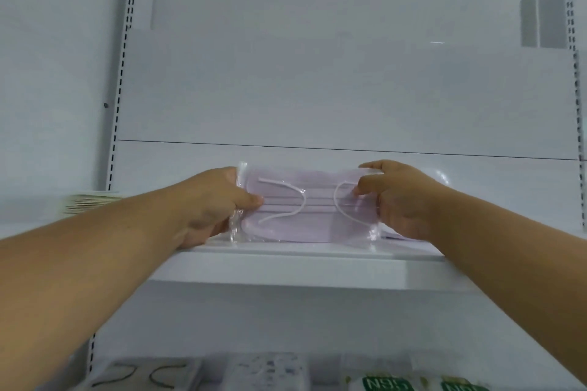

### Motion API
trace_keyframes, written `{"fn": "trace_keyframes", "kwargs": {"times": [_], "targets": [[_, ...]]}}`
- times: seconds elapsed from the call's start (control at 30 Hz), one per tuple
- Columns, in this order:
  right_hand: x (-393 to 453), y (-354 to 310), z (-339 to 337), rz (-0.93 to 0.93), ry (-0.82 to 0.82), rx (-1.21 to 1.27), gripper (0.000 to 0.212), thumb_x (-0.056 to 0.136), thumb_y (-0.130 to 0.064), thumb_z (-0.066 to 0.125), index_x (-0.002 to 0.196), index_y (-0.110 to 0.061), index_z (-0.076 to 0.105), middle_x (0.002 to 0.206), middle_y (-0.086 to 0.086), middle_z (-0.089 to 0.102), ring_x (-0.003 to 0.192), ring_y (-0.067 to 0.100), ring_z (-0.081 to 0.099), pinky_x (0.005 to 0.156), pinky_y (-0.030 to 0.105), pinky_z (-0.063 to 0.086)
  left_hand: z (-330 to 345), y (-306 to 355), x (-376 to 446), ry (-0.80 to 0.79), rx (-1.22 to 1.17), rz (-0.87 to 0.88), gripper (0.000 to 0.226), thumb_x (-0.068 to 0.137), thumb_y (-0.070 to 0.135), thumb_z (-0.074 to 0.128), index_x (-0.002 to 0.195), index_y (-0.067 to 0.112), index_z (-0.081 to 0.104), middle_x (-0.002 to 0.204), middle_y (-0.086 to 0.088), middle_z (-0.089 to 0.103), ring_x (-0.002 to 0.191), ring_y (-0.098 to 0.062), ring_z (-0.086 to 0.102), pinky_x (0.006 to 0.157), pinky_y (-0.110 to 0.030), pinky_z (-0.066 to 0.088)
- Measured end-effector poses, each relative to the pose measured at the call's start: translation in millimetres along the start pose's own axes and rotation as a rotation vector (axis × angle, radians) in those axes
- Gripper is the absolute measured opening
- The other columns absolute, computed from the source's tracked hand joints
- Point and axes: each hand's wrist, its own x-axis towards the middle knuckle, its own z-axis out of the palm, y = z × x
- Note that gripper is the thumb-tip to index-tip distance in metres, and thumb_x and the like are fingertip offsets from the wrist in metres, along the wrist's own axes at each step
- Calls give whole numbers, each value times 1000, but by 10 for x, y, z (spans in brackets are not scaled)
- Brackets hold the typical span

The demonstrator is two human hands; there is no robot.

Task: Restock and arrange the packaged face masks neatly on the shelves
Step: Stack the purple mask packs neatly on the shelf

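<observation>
Both hands grip one lilac mask pack (305, 205) by its short ends: left hand (219, 200) curls round one end with the thumb on the front face, right hand (398, 197) pinches the other end, thumb in front, fingers over the top edge. The pack stands on its long edge between the two grips, bottom seam at the front lip of the shelf (286, 267).

Likely step: seat it. To do it well, the person should keep both ends level, push back squarely and release both sides together. The film looks slippery, so the pack may tip forward.

More packs (270, 371) sit below the grips, blurred.
</observation>
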Motion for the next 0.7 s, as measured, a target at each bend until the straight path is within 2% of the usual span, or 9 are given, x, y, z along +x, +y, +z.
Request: {"fn": "trace_keyframes", "kwargs": {"times": [0.1, 0.17, 0.23, 0.27, 0.33, 0.4, 0.5, 0.6, 0.7], "targets": [[-101, -1, 58, 12, 37, -37, 19, 85, 8, 61, 100, -2, 63, 95, 20, 67, 82, 34, 65, 82, 43, 55, -9, -1, 24, 145, -42, 32, 23, 92, -3, 65, 109, 12, 68, 96, -8, 75, 74, -18, 68, 65, -27, 48], [-175, 23, 73, 62, 56, -63, 3, 87, -3, 66, 89, -6, 66, 86, 12, 68, 80, 31, 68, 78, 39, 52, -79, 5, 67, 227, -163, 53, 23, 91, -5, 65, 109, 8, 65, 105, -13, 72, 88, -26, 69, 76, -34, 56], [-220, 46, 97, 87, 66, -10, 14, 90, -13, 69, 101, -5, 67, 97, 12, 71, 90, 28, 71, 86, 40, 54, -123, 41, 80, 270, -328, 78, 23, 90, -6, 65, 109, 6, 63, 110, -16, 71, 95, -30, 70, 93, -46, 56], [-239, 42, 139, 80, 66, 37, 19, 90, -14, 69, 105, -3, 65, 103, 14, 70, 94, 28, 71, 91, 41, 53, -132, 62, 84, 279, -408, 92, 18, 90, -6, 65, 102, 7, 63, 104, -15, 71, 86, -27, 71, 88, -44, 58], [-285, 20, 294, 55, 21, 78, 21, 91, -14, 69, 106, -1, 63, 110, 18, 68, 102, 30, 69, 100, 45, 51, -109, 118, 83, 296, -556, 108, 19, 91, -7, 63, 89, 11, 60, 87, -9, 69, 63, -17, 68, 60, -30, 60], [-320, -3, 541, 35, -60, 127, 22, 91, -14, 69, 107, -1, 62, 111, 17, 65, 108, 31, 65, 104, 47, 48, -38, 172, 75, 280, -663, 103, 19, 91, -9, 61, 89, 9, 62, 77, -7, 69, 52, -14, 67, 46, -23, 54], [-286, -39, 917, -26, -71, 320, 27, 93, -4, 64, 120, 1, 59, 108, 15, 70, 99, 30, 67, 95, 45, 55, 120, 168, 45, 193, -671, 53, 28, 88, -11, 61, 113, 0, 67, 94, -14, 75, 70, -21, 73, 56, -30, 60], [-207, -99, 1052, -106, 68, 377, 24, 90, 8, 58, 106, -8, 65, 103, 13, 75, 92, 31, 72, 80, 43, 61, 139, 102, 7, 163, -546, -16, 41, 84, -8, 68, 124, 1, 63, 108, -17, 72, 89, -27, 70, 78, -37, 59], [-150, -147, 978, -265, 88, -115, 25, 81, -1, 63, 100, -16, 69, 97, 8, 76, 93, 31, 72, 85, 47, 60, -79, 97, 72, 295, -317, 87, 72, 76, 4, 83, 138, 14, 47, 120, -13, 65, 102, -27, 66, 93, -41, 53]]}}
